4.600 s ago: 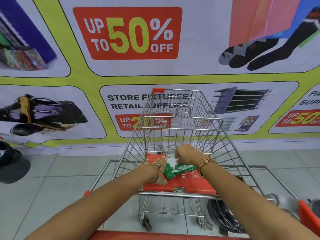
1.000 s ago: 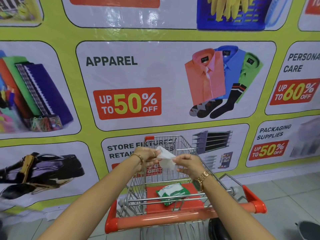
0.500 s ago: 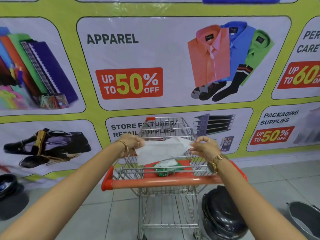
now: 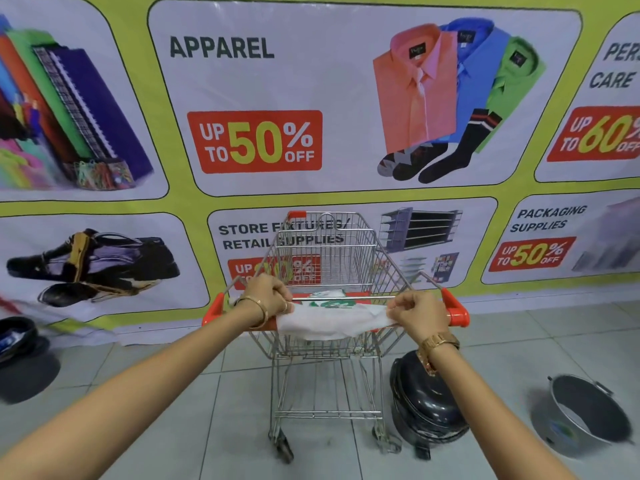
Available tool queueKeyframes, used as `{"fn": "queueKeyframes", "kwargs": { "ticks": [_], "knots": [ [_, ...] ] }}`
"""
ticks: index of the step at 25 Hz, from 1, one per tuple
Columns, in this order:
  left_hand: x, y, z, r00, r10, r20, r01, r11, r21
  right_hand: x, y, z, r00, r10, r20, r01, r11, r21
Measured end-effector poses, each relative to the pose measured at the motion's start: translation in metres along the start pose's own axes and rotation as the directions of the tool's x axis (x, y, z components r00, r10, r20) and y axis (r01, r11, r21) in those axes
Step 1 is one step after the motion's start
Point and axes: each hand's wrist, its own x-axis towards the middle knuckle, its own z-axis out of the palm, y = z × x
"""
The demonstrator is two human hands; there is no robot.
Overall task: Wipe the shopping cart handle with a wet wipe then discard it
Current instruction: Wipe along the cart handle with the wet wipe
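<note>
A wire shopping cart (image 4: 325, 258) with an orange handle (image 4: 457, 311) stands in front of me. A white wet wipe (image 4: 329, 322) is spread open and draped over the middle of the handle. My left hand (image 4: 268, 297) pinches its left end and my right hand (image 4: 417, 311) pinches its right end, both right at the bar. The green wipe pack (image 4: 329, 301) lies on the red child seat just behind the handle, mostly hidden by the wipe.
A black bin-like container (image 4: 426, 403) stands on the tiled floor right of the cart, a grey metal basin (image 4: 585, 414) farther right, dark objects (image 4: 17, 337) at far left. A large sale banner (image 4: 259, 98) covers the wall close behind the cart.
The wipe was pulled from the pack, unfolded between both hands, then lowered onto the handle. My view has stepped back from the cart.
</note>
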Motion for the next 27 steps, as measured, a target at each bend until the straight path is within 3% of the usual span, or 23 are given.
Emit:
{"fn": "queueKeyframes", "kwargs": {
  "ticks": [3,6,9,12,14,17,22,25,27],
  "knots": [
    [0.0,-0.004,-0.001,0.998,0.07,-0.004,-0.067,0.976,0.208,-0.005,-0.004,0.008,0.99,-0.077,-0.118,0.036,0.948,-0.317],
    [0.004,-0.013,-0.01,0.992,0.094,-0.079,-0.07,0.96,0.27,-0.012,-0.018,0.026,0.965,-0.218,-0.148,0.156,0.925,-0.346],
    [0.012,-0.027,-0.018,0.984,0.118,-0.13,-0.063,0.93,0.362,-0.018,-0.037,0.064,0.938,-0.342,0.055,0.339,0.876,-0.344],
    [0.023,-0.046,-0.015,0.998,0.055,-0.016,-0.039,0.857,0.514,-0.027,-0.057,0.112,0.905,-0.328,0.271,0.423,0.763,-0.489],
    [0.028,-0.056,-0.006,0.998,0.0,0.058,-0.033,0.822,0.568,-0.032,-0.066,0.131,0.89,-0.332,0.312,0.454,0.707,-0.543],
    [0.034,-0.064,-0.002,0.993,-0.074,0.089,0.002,0.78,0.626,-0.018,-0.054,0.129,0.888,-0.374,0.267,0.459,0.684,-0.567],
    [0.032,-0.061,0.004,0.992,-0.101,0.08,0.025,0.761,0.648,-0.003,-0.016,0.103,0.925,-0.378,0.024,0.304,0.703,-0.643],
    [0.028,-0.055,0.01,0.994,-0.092,0.065,0.03,0.773,0.634,-0.012,-0.045,0.132,0.945,-0.321,0.062,0.291,0.738,-0.609],
    [0.026,-0.055,0.011,0.995,-0.086,0.049,0.036,0.776,0.629,-0.025,-0.068,0.153,0.927,-0.362,0.095,0.344,0.724,-0.599]
  ]
}}
